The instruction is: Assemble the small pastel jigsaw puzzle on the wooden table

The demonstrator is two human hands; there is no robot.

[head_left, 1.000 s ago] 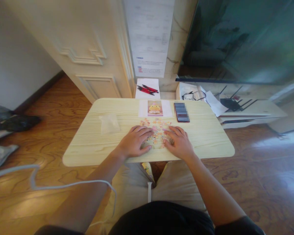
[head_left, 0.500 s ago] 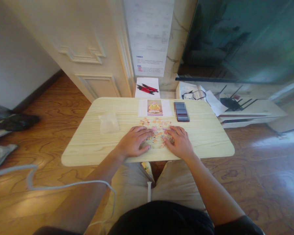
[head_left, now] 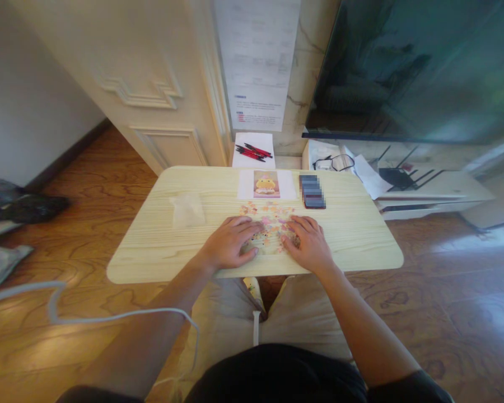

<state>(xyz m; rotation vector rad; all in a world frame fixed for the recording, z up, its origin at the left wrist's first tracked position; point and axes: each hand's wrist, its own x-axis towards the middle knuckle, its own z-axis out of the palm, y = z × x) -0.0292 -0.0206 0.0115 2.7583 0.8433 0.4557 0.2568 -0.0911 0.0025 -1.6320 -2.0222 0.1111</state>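
A heap of small pastel puzzle pieces [head_left: 269, 215] lies in the middle of a pale wooden table [head_left: 159, 246]. My left hand [head_left: 231, 244] rests palm down on the heap's left side, fingers spread flat over the pieces. My right hand [head_left: 308, 242] lies on the right side, fingers stretched over the pieces too. Behind the heap sits a picture card [head_left: 266, 184] showing a yellow cartoon figure. Neither hand holds anything that I can see.
A dark phone [head_left: 312, 191] lies right of the card. A crumpled clear plastic bag [head_left: 186, 209] sits on the table's left. Red and black pens [head_left: 252, 152] lie on a white stand behind. A white cable [head_left: 67, 313] trails on the wooden floor.
Both hands stay on the pieces with only slight shifts of the fingers. The view has barely moved.
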